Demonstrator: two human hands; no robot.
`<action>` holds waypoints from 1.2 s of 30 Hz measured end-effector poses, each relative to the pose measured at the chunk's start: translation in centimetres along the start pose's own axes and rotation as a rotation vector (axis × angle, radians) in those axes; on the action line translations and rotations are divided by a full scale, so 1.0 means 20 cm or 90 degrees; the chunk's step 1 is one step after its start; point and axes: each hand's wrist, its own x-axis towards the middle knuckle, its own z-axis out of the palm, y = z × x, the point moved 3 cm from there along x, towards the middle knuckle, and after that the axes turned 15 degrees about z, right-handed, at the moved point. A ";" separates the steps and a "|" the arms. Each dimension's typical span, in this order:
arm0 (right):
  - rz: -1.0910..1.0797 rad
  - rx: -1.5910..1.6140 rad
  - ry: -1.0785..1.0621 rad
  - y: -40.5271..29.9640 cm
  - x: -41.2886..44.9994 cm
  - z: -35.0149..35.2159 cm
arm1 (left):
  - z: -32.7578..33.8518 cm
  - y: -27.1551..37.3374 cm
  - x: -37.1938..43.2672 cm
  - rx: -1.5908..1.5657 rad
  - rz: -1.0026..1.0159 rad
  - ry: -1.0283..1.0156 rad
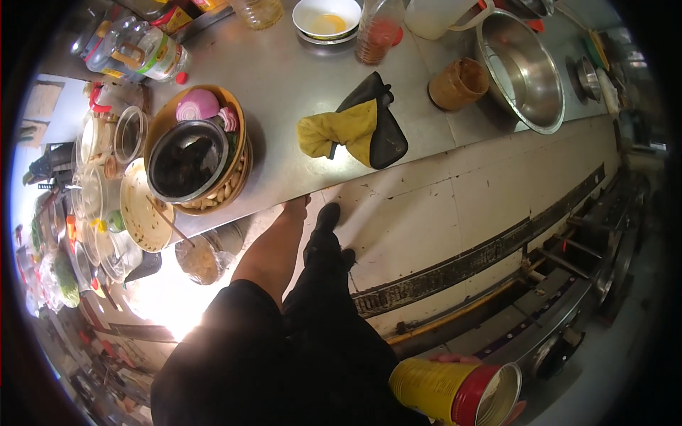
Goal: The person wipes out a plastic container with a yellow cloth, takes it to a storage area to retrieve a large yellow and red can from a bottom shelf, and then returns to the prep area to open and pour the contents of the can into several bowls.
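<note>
My right hand (457, 358) is at the lower right, shut around a yellow tin can (429, 384) with a red band. The can lies tilted, its metal-rimmed end facing right. My left arm reaches forward to the steel counter's front edge, where only a small part of my left hand (303, 201) shows; its fingers are mostly hidden. On the steel counter (277, 144), beyond that hand, lies a folded yellow and black cloth item (351, 128). Left of it stands a basket (242, 114) with a cut red onion (197, 105), garlic and a dark bowl (187, 161).
A white bowl (306, 13) with yellow liquid, a brown-coated jar (459, 84) and a large steel basin (519, 69) stand along the counter. Plastic bottles (157, 53) and tubs crowd the left. Stove-like metalwork (538, 314) runs along the right, past the tiled floor (421, 218).
</note>
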 end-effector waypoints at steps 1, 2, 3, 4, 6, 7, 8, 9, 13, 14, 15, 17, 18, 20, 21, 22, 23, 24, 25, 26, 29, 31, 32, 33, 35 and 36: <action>0.008 0.002 -0.002 0.01 0.00 -0.01 | 0.03 -0.01 -0.03 0.005 -0.009 0.001; 0.016 0.003 -0.006 0.03 0.01 -0.01 | 0.05 -0.03 -0.07 0.012 -0.021 0.000; 0.025 0.007 -0.008 0.05 0.02 -0.02 | 0.11 -0.02 -0.14 0.021 -0.062 0.017; 0.037 0.010 -0.008 0.07 0.03 -0.03 | 0.17 0.00 -0.21 0.029 -0.102 0.034; 0.085 0.018 -0.008 0.09 0.04 -0.05 | 0.25 -0.07 -0.26 0.006 -0.241 0.052; 0.155 0.040 0.007 0.11 0.04 -0.08 | 0.29 -0.12 -0.27 -0.031 -0.303 0.032; 0.233 0.070 0.023 0.13 0.03 -0.12 | 0.32 -0.15 -0.28 -0.043 -0.321 0.004; 0.286 0.100 0.024 0.14 0.04 -0.14 | 0.33 -0.17 -0.28 -0.043 -0.323 0.003; -0.083 -0.046 -0.062 0.12 0.04 -0.01 | 0.38 -0.15 -0.34 0.061 -0.376 -0.060; -0.098 -0.063 -0.043 0.12 0.03 -0.02 | 0.37 -0.12 -0.38 0.078 -0.343 0.032; -0.081 -0.048 -0.041 0.11 0.03 -0.02 | 0.35 -0.09 -0.39 0.094 -0.307 0.125; -0.063 -0.037 -0.042 0.10 0.01 0.01 | 0.22 -0.10 -0.28 0.125 -0.201 0.163; -0.060 -0.036 -0.036 0.10 0.01 0.02 | 0.17 -0.12 -0.23 0.149 -0.163 0.112; -0.057 -0.039 -0.031 0.10 0.00 0.01 | 0.07 -0.18 -0.12 0.166 -0.126 0.011; -0.058 -0.038 -0.023 0.11 0.00 0.00 | 0.11 -0.17 -0.15 0.166 -0.128 0.010; -0.057 -0.036 -0.017 0.11 0.00 -0.01 | 0.18 -0.14 -0.22 0.234 -0.182 -0.014; -0.061 -0.037 -0.011 0.11 -0.02 -0.01 | 0.21 -0.13 -0.27 0.301 -0.235 -0.037; -0.068 -0.042 -0.010 0.10 -0.03 -0.01 | 0.21 -0.12 -0.26 0.355 -0.216 -0.064; -0.075 -0.049 -0.007 0.09 -0.05 -0.01 | 0.21 -0.12 -0.24 0.380 -0.226 -0.051; -0.079 -0.054 -0.004 0.08 -0.07 0.00 | 0.20 -0.13 -0.24 0.450 -0.249 -0.087; -0.098 -0.094 -0.012 0.03 -0.11 0.02 | 0.14 -0.14 -0.23 0.731 -0.019 -0.406; -0.113 -0.121 -0.025 0.02 -0.10 0.03 | 0.15 -0.08 -0.42 0.997 0.240 -0.608; -0.120 -0.136 -0.036 0.02 -0.08 0.05 | 0.12 -0.05 -0.54 0.985 0.300 -0.637; -0.124 -0.153 -0.050 0.02 -0.07 0.07 | 0.10 -0.01 -0.65 0.974 0.361 -0.665; -0.134 -0.189 -0.083 0.03 -0.03 0.13 | 0.05 0.07 -0.89 0.952 0.405 -0.655; -0.134 -0.207 -0.103 0.04 -0.02 0.16 | 0.01 0.06 -1.00 0.925 0.547 -0.706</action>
